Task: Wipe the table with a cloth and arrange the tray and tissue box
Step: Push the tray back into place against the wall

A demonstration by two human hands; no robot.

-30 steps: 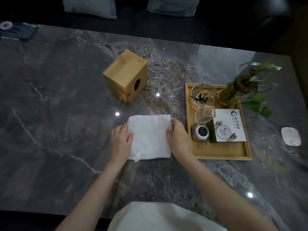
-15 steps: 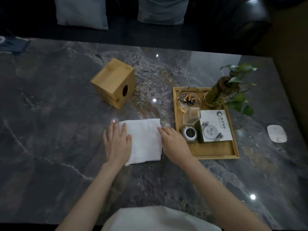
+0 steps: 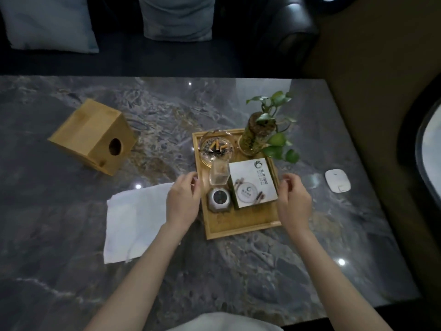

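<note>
Partly under left hand (image 3: pixel 183 201), cloth (image 3: pixel 133 220), dim tray (image 3: pixel 241 225)

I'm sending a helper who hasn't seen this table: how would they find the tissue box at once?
On the dark marble table, look left of the wooden tray, beyond the white cloth. The tissue box stands alone there, a plain bamboo-coloured cube set askew. Unlike the tray's clutter, it has one round hole in its side.

The left hand (image 3: pixel 182 201) covers the cloth's (image 3: pixel 133 218) right corner; print on the white box (image 3: pixel 253 182) is too small to read; the bench (image 3: pixel 71 271) runs off left.
</note>
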